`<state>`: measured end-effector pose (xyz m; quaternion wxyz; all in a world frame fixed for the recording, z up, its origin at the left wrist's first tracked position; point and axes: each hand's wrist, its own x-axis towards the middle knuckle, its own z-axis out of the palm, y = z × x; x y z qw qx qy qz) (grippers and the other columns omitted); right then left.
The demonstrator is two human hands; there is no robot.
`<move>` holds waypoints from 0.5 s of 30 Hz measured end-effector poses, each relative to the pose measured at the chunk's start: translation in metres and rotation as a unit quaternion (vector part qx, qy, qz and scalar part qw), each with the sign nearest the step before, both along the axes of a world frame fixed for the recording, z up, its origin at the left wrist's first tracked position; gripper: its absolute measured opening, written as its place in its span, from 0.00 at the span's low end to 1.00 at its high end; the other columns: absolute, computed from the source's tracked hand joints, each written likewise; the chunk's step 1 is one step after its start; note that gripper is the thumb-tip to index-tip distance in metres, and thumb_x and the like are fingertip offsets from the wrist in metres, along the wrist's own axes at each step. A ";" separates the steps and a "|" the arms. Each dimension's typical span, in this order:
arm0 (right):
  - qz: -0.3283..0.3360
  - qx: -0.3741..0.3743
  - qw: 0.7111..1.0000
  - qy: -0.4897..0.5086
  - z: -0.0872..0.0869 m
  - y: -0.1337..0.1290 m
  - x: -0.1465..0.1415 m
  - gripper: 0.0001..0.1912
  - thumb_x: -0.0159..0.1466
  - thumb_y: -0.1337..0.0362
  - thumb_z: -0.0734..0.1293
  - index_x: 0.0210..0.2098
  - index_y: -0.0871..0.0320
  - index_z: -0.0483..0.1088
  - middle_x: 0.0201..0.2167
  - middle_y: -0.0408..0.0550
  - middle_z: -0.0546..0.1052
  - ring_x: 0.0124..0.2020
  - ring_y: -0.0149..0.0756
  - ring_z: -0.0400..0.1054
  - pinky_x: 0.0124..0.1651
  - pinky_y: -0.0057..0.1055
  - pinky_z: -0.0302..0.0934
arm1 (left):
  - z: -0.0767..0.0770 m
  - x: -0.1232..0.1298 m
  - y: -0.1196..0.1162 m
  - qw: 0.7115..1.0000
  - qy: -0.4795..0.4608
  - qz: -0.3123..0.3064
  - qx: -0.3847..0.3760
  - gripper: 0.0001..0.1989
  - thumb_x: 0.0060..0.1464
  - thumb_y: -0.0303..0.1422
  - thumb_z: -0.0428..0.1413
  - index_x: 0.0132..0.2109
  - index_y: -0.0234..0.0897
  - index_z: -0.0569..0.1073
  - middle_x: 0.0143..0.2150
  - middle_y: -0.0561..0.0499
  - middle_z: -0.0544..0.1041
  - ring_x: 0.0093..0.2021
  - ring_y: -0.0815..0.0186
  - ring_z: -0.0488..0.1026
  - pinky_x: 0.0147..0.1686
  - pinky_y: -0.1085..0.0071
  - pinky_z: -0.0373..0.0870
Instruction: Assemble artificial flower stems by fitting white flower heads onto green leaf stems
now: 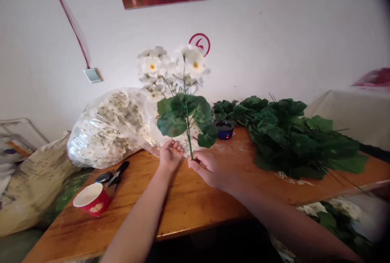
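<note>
Pinching a slim, straight green stem [189, 146] near its bottom end, the right hand [207, 169] closes thumb and fingers on it and holds up a tall, white-and-green artificial flower spray [179, 105] in the middle of the frame. Only 1 hand bears it: the left hand [171, 155], just left of the stem, shows its palm with the fingers loosely curled, and nothing can be seen in it. The spray stands nearly upright over the glossy orange-brown wooden tabletop [198, 208], its yellow-centred blossoms reaching into the upper middle. It should be very light; the stem looks wiry and fairly stiff, while the petals and broad, rounded leaves seem thin, soft and easily creased. Most of the bulk sits above the grip, so it may tip or twirl in so low a pinch. A hold on the bare stem just under the leaves would probably steady it better than squeezing the foliage. Slipping seems less likely than snagging, with heaped dark green leaves [292, 137] at centre right and a bulging clear plastic bag of white flowers [106, 129] at centre left.
</note>
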<state>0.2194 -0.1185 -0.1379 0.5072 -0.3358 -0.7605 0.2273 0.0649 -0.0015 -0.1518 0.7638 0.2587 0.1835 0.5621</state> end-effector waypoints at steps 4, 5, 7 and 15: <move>0.027 -0.018 0.984 0.174 0.031 -0.022 0.002 0.14 0.69 0.54 0.58 0.33 0.56 0.65 0.26 0.42 0.68 0.25 0.29 0.62 0.30 0.29 0.57 | 0.001 -0.002 -0.002 1.000 0.000 -0.025 -0.004 0.10 0.49 0.30 0.57 0.26 0.36 0.63 0.23 0.55 0.65 0.23 0.71 0.65 0.27 0.72 0.66; 0.034 -0.018 0.976 0.214 0.037 -0.027 0.003 0.14 0.68 0.53 0.58 0.34 0.55 0.65 0.26 0.41 0.69 0.23 0.28 0.62 0.29 0.29 0.57 | 0.000 -0.003 -0.002 1.000 -0.002 -0.028 -0.004 0.09 0.50 0.30 0.57 0.26 0.36 0.63 0.23 0.55 0.65 0.23 0.70 0.65 0.27 0.72 0.66; 0.033 -0.013 0.960 0.278 0.049 -0.037 0.008 0.12 0.68 0.53 0.60 0.37 0.55 0.65 0.26 0.40 0.69 0.21 0.27 0.62 0.26 0.29 0.57 | 0.000 -0.003 -0.003 0.999 -0.008 -0.032 0.000 0.09 0.50 0.29 0.57 0.26 0.36 0.63 0.22 0.55 0.65 0.23 0.70 0.65 0.27 0.72 0.66; -0.086 0.115 0.899 0.414 0.090 -0.088 0.059 0.04 0.65 0.60 0.64 0.39 0.52 0.68 0.20 0.38 0.62 0.17 0.27 0.55 0.20 0.30 0.49 | -0.001 -0.002 -0.007 0.999 -0.016 -0.045 0.016 0.04 0.47 0.26 0.56 0.28 0.35 0.67 0.23 0.54 0.66 0.24 0.70 0.66 0.29 0.71 0.66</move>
